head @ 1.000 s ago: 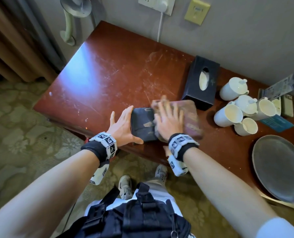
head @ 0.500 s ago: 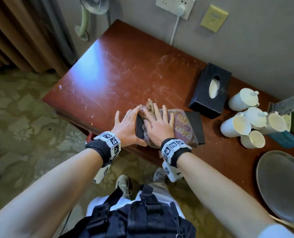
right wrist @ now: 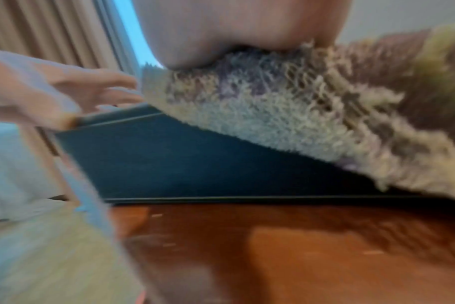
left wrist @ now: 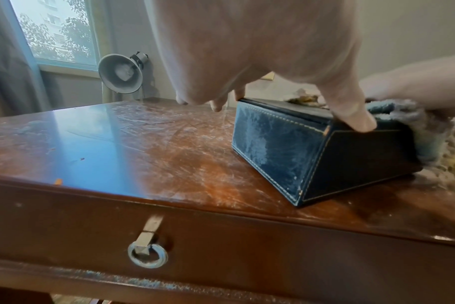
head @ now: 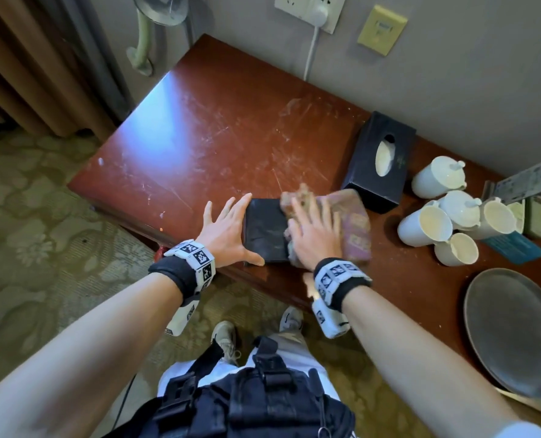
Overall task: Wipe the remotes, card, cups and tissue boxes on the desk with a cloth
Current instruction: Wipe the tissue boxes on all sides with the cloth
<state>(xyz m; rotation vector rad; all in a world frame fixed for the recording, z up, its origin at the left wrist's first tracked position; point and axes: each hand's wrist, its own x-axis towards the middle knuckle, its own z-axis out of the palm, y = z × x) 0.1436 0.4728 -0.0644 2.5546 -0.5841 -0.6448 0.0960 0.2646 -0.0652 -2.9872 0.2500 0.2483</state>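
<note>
A dark leather tissue box (head: 264,230) (left wrist: 299,148) (right wrist: 195,160) lies near the desk's front edge. My left hand (head: 228,229) (left wrist: 273,61) braces its left side with straight fingers, thumb along the front edge. My right hand (head: 315,235) lies flat on a brown patterned cloth (head: 351,226) (right wrist: 312,107) and presses it onto the box's top and right part. A second black tissue box (head: 379,162) stands behind. Several white cups (head: 446,213) cluster at the right, with a blue card (head: 515,246) beside them.
A grey round plate (head: 515,333) sits at the desk's right front. A lamp (left wrist: 120,73) stands at the far left corner, a plug and cable on the wall behind. The red-brown desk (head: 215,128) has a drawer ring pull (left wrist: 147,255) in front.
My right hand has slid the cloth to the right across the box, uncovering its left part again. The left hand has stayed against the box's side.
</note>
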